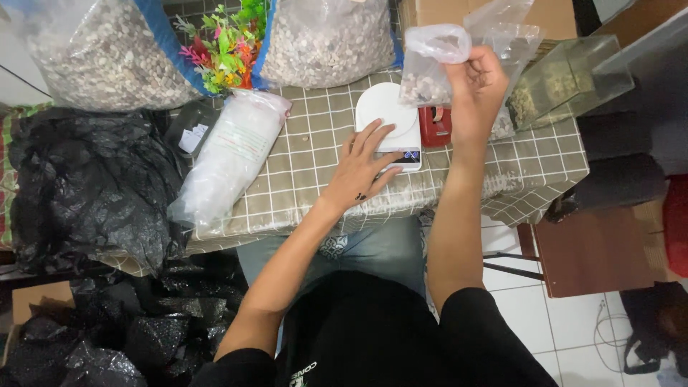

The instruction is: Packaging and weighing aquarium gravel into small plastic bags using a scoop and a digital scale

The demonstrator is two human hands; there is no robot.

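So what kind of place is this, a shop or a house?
Probably a home packing corner. Big sacks of pebbles sit behind a small white scale, and the right hand holds a little clear bag of stones above it.

likely a home packing corner: checked tablecloth (301, 143), digital scale (390, 122), gravel sacks (326, 36).

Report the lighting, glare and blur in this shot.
Head view: even indoor light with soft shadows; glare glints on the black plastic bags; wide-angle bending tilts the table edges; the small clear bag in the right hand looks slightly soft, while the left hand on the white scale is sharp.
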